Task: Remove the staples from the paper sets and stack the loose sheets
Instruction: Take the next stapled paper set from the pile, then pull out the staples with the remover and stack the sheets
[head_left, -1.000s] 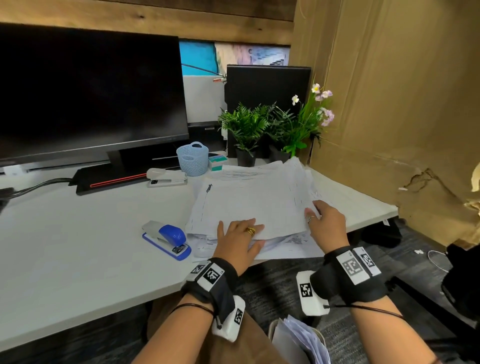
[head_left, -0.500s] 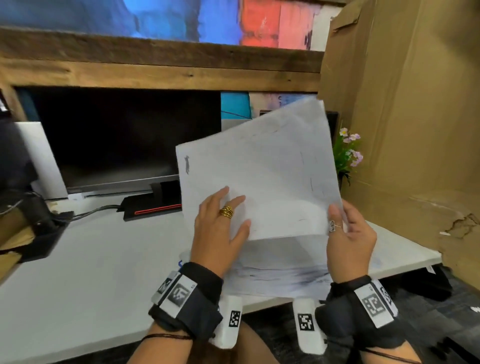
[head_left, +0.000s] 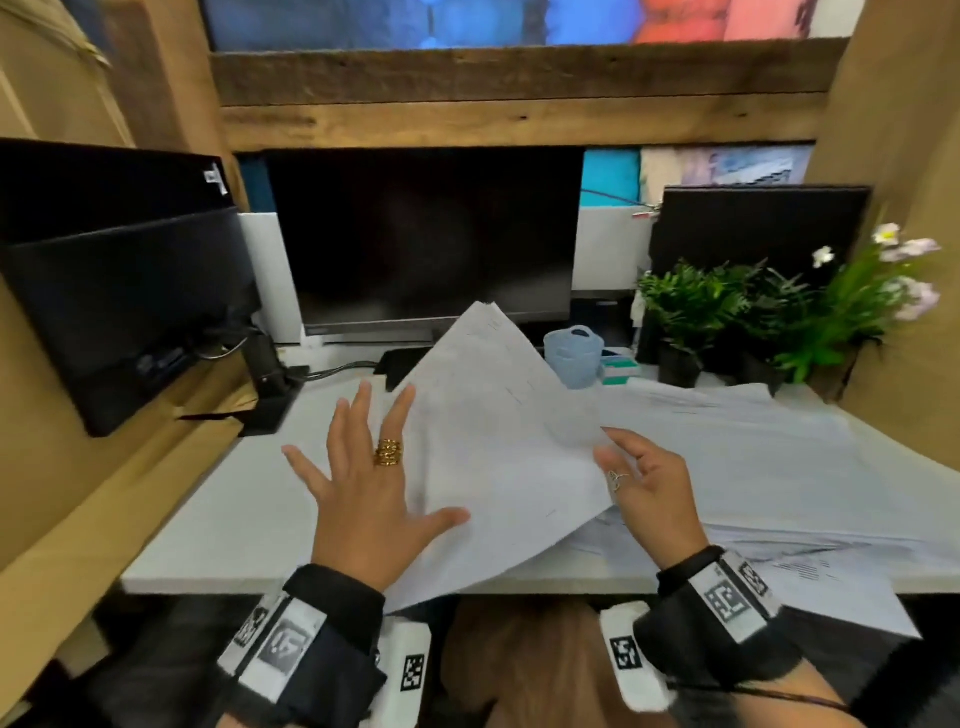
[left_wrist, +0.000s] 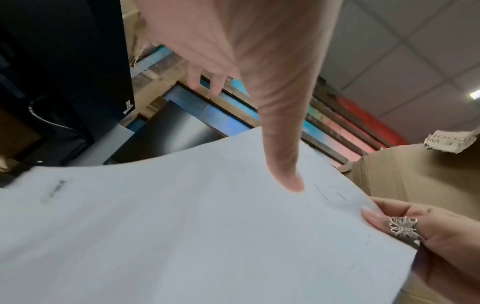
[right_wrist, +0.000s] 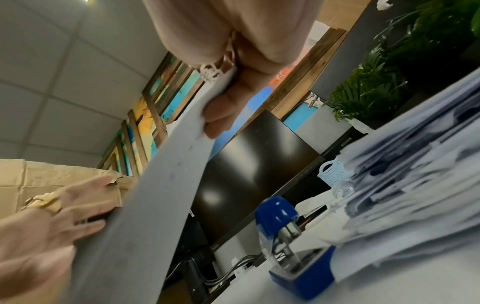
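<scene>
A stapled paper set (head_left: 498, 457) hangs tilted above the white desk (head_left: 260, 499), one corner up toward the monitor. My right hand (head_left: 644, 488) pinches its right edge between thumb and fingers; the right wrist view shows that hand (right_wrist: 221, 82) holding the set (right_wrist: 155, 195). My left hand (head_left: 374, 483) is spread with straight fingers at the set's left side. Its thumb (left_wrist: 283, 164) touches the top sheet (left_wrist: 182, 226). A messy pile of papers (head_left: 753, 467) lies on the desk to the right. A blue stapler (right_wrist: 293, 246) stands beside that pile (right_wrist: 415, 195), hidden in the head view.
A dark monitor (head_left: 426, 239) stands behind the papers, and a second black screen (head_left: 119, 312) leans at the left. A pale blue basket (head_left: 574, 356) and potted plants (head_left: 727, 312) sit at the back right. Cardboard walls (head_left: 904, 156) close in the sides.
The hands lifted the paper set off the pile and held it upright. Now it has dropped lower and tilted left, and my left hand has let go and spread its fingers.
</scene>
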